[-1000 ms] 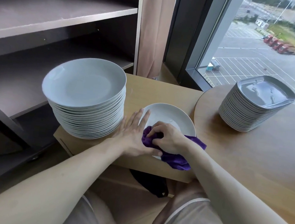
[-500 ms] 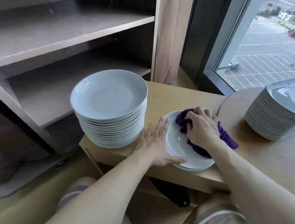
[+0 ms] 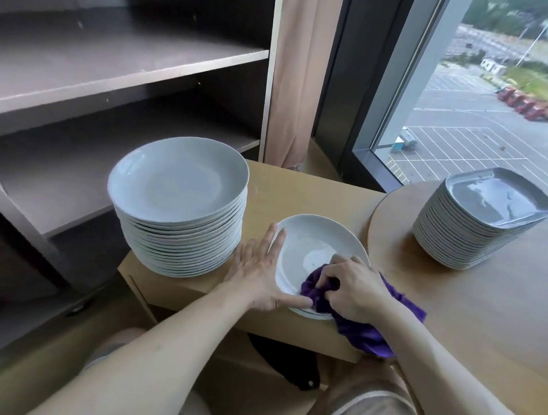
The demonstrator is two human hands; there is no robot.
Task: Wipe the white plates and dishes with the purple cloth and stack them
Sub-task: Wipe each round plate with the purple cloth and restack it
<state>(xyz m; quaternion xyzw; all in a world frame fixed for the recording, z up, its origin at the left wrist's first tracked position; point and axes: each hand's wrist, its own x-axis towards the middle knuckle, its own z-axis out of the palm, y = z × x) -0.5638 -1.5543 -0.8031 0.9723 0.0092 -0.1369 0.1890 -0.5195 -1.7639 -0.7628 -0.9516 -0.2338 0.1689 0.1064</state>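
Observation:
A white round plate (image 3: 309,242) lies on the low wooden cabinet top (image 3: 302,190), with at least one more plate under it. My right hand (image 3: 353,294) grips the bunched purple cloth (image 3: 364,332) and presses it on the plate's near right part. My left hand (image 3: 259,271) lies flat with straight fingers on the plate's left rim, thumb along its near edge. A tall stack of white round plates (image 3: 179,209) stands to the left. A stack of white squarish dishes (image 3: 477,225) stands on the round table at the right.
A dark shelving unit (image 3: 111,59) with bare shelves stands at the left. The round wooden table (image 3: 494,310) adjoins the cabinet on the right. A window (image 3: 486,95) and a curtain (image 3: 300,65) are behind. A dark object (image 3: 285,360) hangs below the cabinet's front edge.
My right hand has drawn the cloth from the plate's far side back to its near right side. My left hand has stayed flat on the left rim.

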